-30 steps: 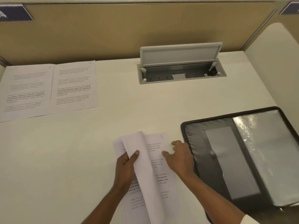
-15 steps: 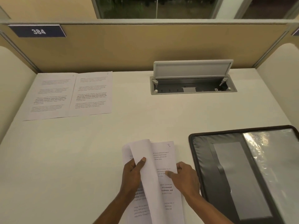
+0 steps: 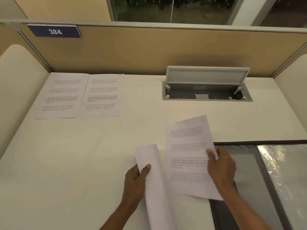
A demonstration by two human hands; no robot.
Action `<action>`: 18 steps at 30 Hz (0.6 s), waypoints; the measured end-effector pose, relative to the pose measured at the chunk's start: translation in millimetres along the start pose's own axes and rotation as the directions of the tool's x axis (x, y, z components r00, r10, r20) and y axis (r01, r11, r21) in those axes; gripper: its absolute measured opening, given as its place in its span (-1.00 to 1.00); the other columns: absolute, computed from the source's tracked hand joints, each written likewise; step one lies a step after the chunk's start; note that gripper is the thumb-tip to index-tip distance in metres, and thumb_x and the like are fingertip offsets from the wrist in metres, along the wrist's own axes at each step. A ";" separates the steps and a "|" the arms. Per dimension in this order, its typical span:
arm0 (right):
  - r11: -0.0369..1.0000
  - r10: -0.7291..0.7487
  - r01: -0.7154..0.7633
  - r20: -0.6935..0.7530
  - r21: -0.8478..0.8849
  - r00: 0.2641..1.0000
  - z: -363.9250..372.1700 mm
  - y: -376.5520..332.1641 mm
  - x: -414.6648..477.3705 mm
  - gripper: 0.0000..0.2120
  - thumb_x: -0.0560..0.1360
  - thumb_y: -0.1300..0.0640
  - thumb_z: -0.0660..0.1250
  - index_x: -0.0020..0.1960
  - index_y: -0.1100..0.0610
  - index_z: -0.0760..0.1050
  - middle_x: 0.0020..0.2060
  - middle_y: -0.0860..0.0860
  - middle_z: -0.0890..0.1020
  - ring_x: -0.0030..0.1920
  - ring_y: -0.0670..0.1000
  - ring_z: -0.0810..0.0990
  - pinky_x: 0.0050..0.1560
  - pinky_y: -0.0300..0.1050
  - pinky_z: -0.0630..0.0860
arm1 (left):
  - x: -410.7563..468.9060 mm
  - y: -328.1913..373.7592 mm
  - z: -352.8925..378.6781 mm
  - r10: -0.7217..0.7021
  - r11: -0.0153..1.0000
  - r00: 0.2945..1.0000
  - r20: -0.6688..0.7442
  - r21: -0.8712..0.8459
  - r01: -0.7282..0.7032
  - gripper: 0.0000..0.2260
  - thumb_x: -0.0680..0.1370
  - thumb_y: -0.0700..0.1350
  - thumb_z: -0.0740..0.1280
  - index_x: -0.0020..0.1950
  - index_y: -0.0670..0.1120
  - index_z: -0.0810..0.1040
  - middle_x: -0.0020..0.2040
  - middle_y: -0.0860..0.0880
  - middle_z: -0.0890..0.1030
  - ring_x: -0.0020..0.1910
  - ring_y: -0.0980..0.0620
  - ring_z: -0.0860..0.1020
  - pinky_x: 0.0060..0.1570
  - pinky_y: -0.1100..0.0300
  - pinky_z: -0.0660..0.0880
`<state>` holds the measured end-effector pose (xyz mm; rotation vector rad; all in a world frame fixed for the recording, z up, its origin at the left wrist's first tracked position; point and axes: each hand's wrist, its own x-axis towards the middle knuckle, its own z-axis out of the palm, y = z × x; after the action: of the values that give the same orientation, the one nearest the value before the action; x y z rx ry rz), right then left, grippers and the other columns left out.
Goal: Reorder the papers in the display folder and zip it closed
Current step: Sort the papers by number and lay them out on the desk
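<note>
Right hand (image 3: 221, 166) in a pinch on one page (image 3: 187, 146), left hand (image 3: 135, 183) tight round one stack (image 3: 154, 188); two sheets (image 3: 103, 95) far left.

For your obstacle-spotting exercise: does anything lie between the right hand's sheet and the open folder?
Nothing visible does. The white printed sheet pinched by the right hand hangs partly over the open black zip folder, whose clear plastic sleeve lies uncovered.

Folder (image 3: 245, 165) cropped; sheet (image 3: 187, 156) blurred.
</note>
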<state>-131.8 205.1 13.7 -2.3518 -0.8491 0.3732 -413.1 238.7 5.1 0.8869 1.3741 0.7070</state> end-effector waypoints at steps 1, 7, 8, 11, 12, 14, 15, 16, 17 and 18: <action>1.000 -0.024 0.024 -0.039 0.001 0.999 -3.8 -5.0 15.0 -0.86 0.64 0.12 0.39 0.05 0.20 0.56 -0.09 0.13 0.65 -0.18 0.09 0.50 -0.13 -0.04 0.40 | 0.7 -1.3 -0.8 0.003 1.000 1.000 -0.005 0.017 -0.003 -0.82 0.71 -0.09 0.36 0.07 -0.10 0.74 0.00 -0.05 0.78 0.01 -0.14 0.74 0.06 -0.16 0.67; 0.982 -0.130 0.143 -0.108 0.127 0.986 -10.6 -66.8 86.2 -0.79 0.64 0.06 0.41 0.13 0.21 0.58 -0.04 0.00 0.61 -0.12 0.09 0.60 -0.06 -0.06 0.49 | 6.3 -8.3 4.1 0.046 0.993 0.999 0.009 0.107 -0.047 -0.81 0.70 -0.05 0.37 0.02 -0.10 0.72 -0.06 -0.03 0.77 -0.03 -0.14 0.74 0.01 -0.19 0.65; 0.976 -0.124 0.138 -0.093 0.169 0.988 -6.8 -78.9 96.6 -0.78 0.63 0.05 0.42 0.14 0.20 0.59 -0.03 -0.01 0.62 -0.10 0.08 0.62 -0.06 -0.06 0.50 | 6.3 -8.1 6.8 0.045 0.993 0.999 0.015 0.106 -0.046 -0.83 0.70 -0.06 0.38 0.04 -0.08 0.74 -0.05 0.00 0.78 -0.03 -0.08 0.75 0.01 -0.13 0.68; 0.937 -0.065 0.061 -0.001 0.345 0.998 16.8 -112.4 129.4 -0.83 0.60 0.04 0.47 0.10 0.12 0.61 -0.02 -0.01 0.67 -0.07 0.06 0.67 -0.10 -0.08 0.56 | 8.0 -9.7 14.5 0.018 0.995 0.999 0.045 0.095 -0.022 -0.87 0.69 -0.08 0.40 0.14 -0.02 0.75 0.01 0.07 0.79 0.02 0.02 0.76 0.04 0.02 0.70; 0.918 -0.041 0.023 0.036 0.395 0.999 27.6 -123.9 139.4 -0.83 0.59 0.04 0.49 0.08 0.12 0.62 -0.03 -0.01 0.68 -0.07 0.06 0.68 -0.09 -0.06 0.59 | 9.5 -11.8 16.8 0.010 0.995 0.998 0.058 0.098 -0.015 -0.86 0.68 -0.07 0.40 0.16 -0.01 0.75 0.02 0.09 0.78 0.03 0.04 0.75 0.05 0.04 0.69; 0.892 -0.017 -0.025 0.089 0.451 0.996 52.9 -145.9 157.3 -0.85 0.56 0.06 0.52 0.02 0.12 0.63 -0.06 0.02 0.71 -0.09 0.07 0.71 -0.07 -0.03 0.63 | 12.4 -14.9 21.3 -0.006 0.993 0.998 0.069 0.122 -0.003 -0.88 0.67 -0.05 0.42 0.15 0.03 0.74 0.01 0.13 0.78 0.02 0.11 0.75 0.03 0.13 0.67; 0.880 -0.001 -0.050 0.106 0.473 0.994 66.5 -156.8 164.8 -0.85 0.55 0.07 0.53 -0.02 0.12 0.63 -0.08 0.02 0.71 -0.09 0.09 0.71 -0.06 -0.03 0.64 | 14.0 -15.4 23.1 -0.011 0.989 0.998 0.066 0.145 0.001 -0.89 0.66 -0.04 0.44 0.14 0.06 0.74 -0.01 0.17 0.78 0.00 0.15 0.74 0.01 0.19 0.65; 0.868 0.018 -0.077 0.123 0.490 0.992 80.3 -166.7 171.2 -0.86 0.54 0.07 0.55 -0.05 0.11 0.63 -0.09 0.03 0.72 -0.10 0.10 0.72 -0.05 -0.02 0.64 | 15.9 -16.1 24.8 -0.017 0.987 0.998 0.064 0.160 0.007 -0.91 0.65 -0.03 0.45 0.12 0.10 0.73 -0.03 0.22 0.77 -0.02 0.20 0.73 0.00 0.23 0.63; 0.857 0.042 -0.110 0.146 0.503 0.988 94.7 -175.8 176.9 -0.86 0.53 0.07 0.55 -0.09 0.09 0.62 -0.09 0.03 0.73 -0.10 0.10 0.72 -0.03 -0.01 0.65 | 18.1 -17.2 26.2 -0.027 0.985 0.997 0.066 0.174 0.015 -0.92 0.63 -0.02 0.47 0.10 0.13 0.73 -0.05 0.25 0.76 -0.03 0.24 0.73 -0.01 0.27 0.62; 0.846 0.066 -0.145 0.169 0.514 0.983 107.8 -184.4 180.9 -0.85 0.53 0.07 0.56 -0.12 0.07 0.61 -0.09 0.03 0.73 -0.10 0.10 0.72 -0.02 0.01 0.65 | 20.0 -18.3 27.7 -0.034 0.983 0.997 0.072 0.183 0.020 -0.92 0.62 -0.01 0.48 0.10 0.15 0.72 -0.06 0.27 0.75 -0.04 0.27 0.72 -0.02 0.31 0.61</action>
<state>-132.0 484.2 35.0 -1.8738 -0.5842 0.7329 -385.2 243.2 -21.4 1.0269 1.3970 0.5273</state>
